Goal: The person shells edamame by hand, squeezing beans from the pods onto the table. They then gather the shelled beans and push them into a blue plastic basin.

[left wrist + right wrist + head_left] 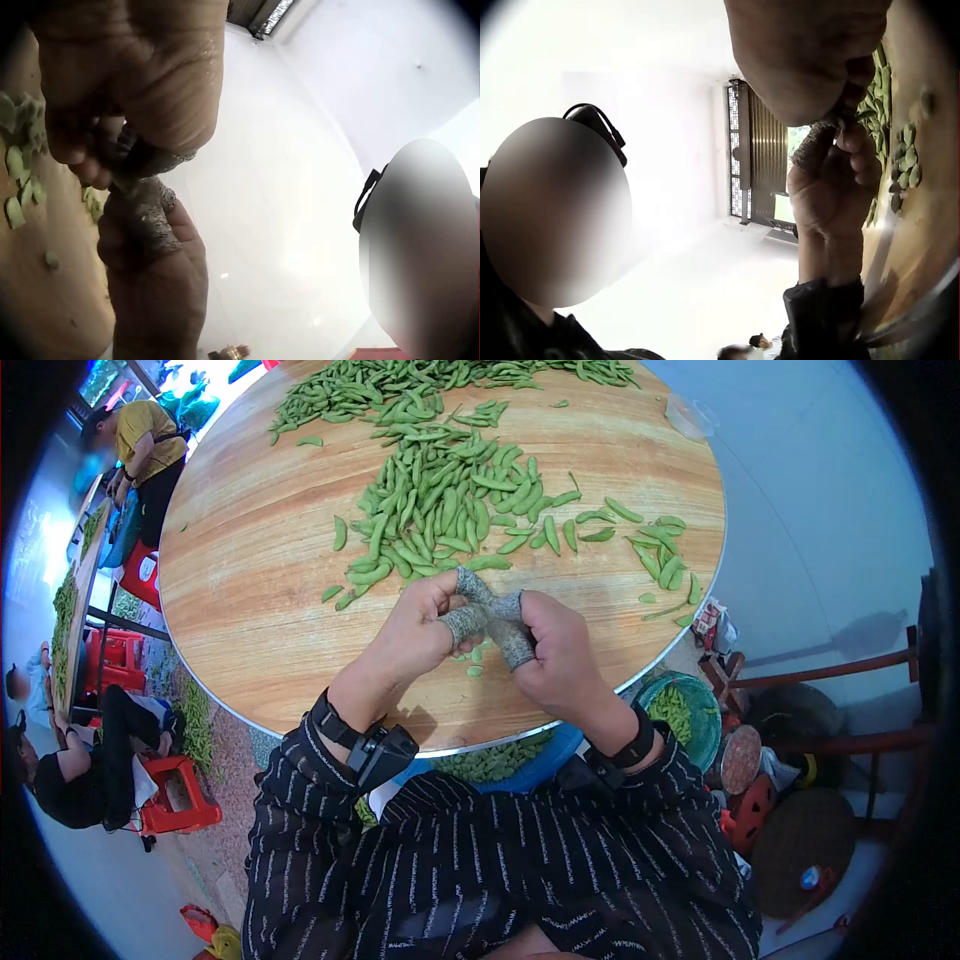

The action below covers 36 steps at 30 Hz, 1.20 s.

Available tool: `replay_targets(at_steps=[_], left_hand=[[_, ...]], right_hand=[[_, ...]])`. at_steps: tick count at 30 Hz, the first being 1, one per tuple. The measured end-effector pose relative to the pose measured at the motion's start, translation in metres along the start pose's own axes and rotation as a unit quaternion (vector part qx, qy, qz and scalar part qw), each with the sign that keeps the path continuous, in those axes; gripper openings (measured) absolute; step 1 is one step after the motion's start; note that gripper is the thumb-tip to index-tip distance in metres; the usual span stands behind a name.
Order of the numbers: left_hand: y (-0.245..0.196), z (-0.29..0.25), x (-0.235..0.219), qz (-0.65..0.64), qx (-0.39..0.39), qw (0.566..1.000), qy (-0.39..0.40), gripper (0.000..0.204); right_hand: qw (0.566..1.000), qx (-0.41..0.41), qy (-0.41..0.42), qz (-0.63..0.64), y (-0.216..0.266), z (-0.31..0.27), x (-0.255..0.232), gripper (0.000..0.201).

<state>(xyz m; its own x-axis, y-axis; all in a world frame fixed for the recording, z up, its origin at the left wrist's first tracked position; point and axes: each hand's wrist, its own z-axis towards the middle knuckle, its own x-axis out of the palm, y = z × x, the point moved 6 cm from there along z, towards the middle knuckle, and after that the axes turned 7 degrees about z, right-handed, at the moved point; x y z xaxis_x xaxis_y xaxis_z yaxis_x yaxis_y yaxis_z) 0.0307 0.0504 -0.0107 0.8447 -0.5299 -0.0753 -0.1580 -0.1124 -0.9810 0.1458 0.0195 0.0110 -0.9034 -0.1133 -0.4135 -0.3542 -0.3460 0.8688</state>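
Observation:
My left hand [408, 628] and right hand [562, 652] meet over the near side of the round wooden table [270, 610]. Grey knitted covers [463, 623] sleeve the thumb and forefinger of each. Between the fingertips both hands pinch a green bean pod [129, 186], mostly hidden by the fingers. Below them on the wood lie several shelled beans [474, 671]. Just beyond the hands spreads a heap of unshelled green pods [430, 500], which reaches to the far edge.
A small group of pods [665, 555] lies at the table's right edge, below a clear plastic cup [690, 417]. Under the near edge stands a blue basin [555, 755] of beans; a green bucket [705, 725] is to its right. People work at another table on the left, near red stools [180, 800].

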Motion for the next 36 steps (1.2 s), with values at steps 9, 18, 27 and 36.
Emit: replay_targets(at_steps=[9,18,27,36], left_hand=[[0.012,0.005,-0.005,-0.097,-0.004,0.995,-0.035,0.013],[-0.008,0.000,-0.016,-0.025,0.039,0.996,-0.072,0.016],[-0.013,-0.002,0.003,0.208,0.149,0.966,0.022,0.014],[-0.021,-0.005,0.001,0.344,0.162,0.922,-0.077,0.010]], right_hand=[[0.995,-0.072,-0.028,-0.056,0.009,0.001,0.004,0.013],[0.843,0.206,-0.036,0.495,-0.036,0.002,-0.017,0.012],[0.783,0.231,-0.020,0.577,-0.037,-0.004,-0.009,0.010],[0.951,0.092,-0.187,-0.231,-0.032,-0.019,-0.144,0.024]])
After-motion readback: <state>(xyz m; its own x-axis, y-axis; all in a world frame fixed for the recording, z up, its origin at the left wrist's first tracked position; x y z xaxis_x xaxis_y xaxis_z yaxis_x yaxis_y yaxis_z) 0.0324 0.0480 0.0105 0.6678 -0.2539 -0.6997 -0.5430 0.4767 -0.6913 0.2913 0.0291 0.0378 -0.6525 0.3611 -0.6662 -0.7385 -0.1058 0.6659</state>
